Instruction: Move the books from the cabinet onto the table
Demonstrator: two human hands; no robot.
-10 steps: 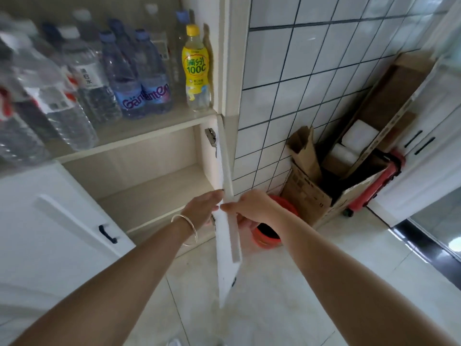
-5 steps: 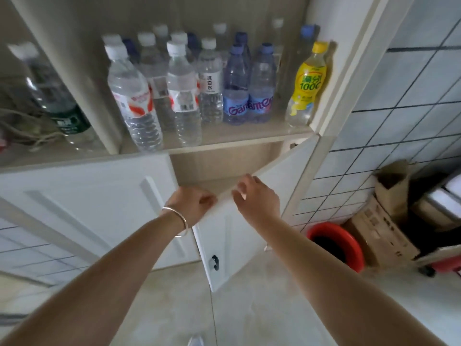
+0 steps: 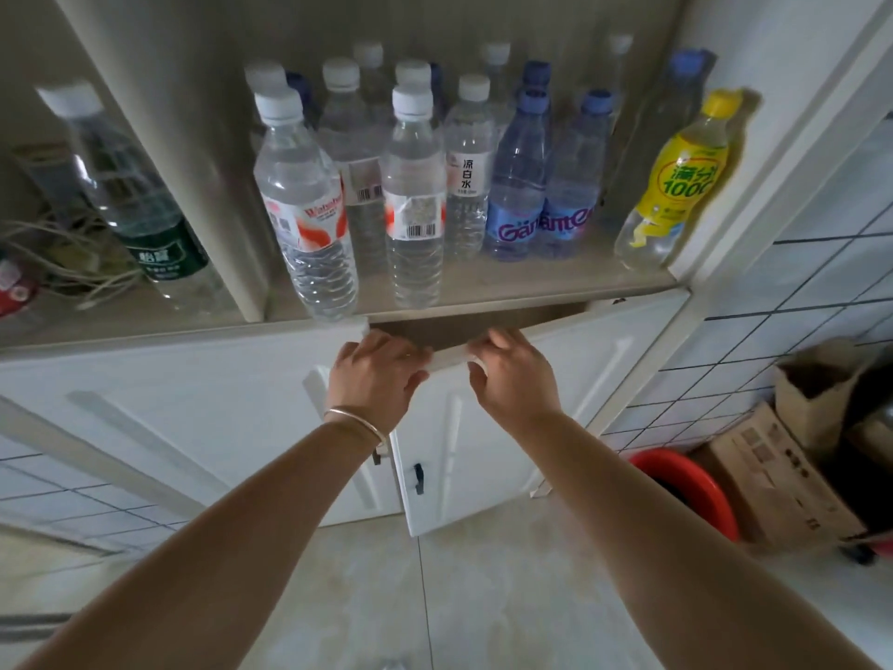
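Both hands rest on the top edge of the white panelled cabinet door (image 3: 488, 427), which stands slightly ajar below the open shelf: the left hand (image 3: 374, 374) lies over the edge with fingers spread, gripping nothing else, and the right hand (image 3: 514, 374) curls its fingers over the same edge. No books show; the dark gap behind the door is too narrow to tell what lies inside. Above, the pale wooden shelf (image 3: 507, 287) carries a crowd of clear ribbed plastic water bottles (image 3: 415, 195), two blue-tinted bottles (image 3: 519, 186) and a yellow-labelled drink bottle (image 3: 676, 186). A thin metal bangle (image 3: 357, 420) circles the left wrist. To the right, against the white tiled wall, sit a red round plastic bucket (image 3: 691, 481) and brown cardboard boxes (image 3: 783, 476) on the glossy tiled floor.
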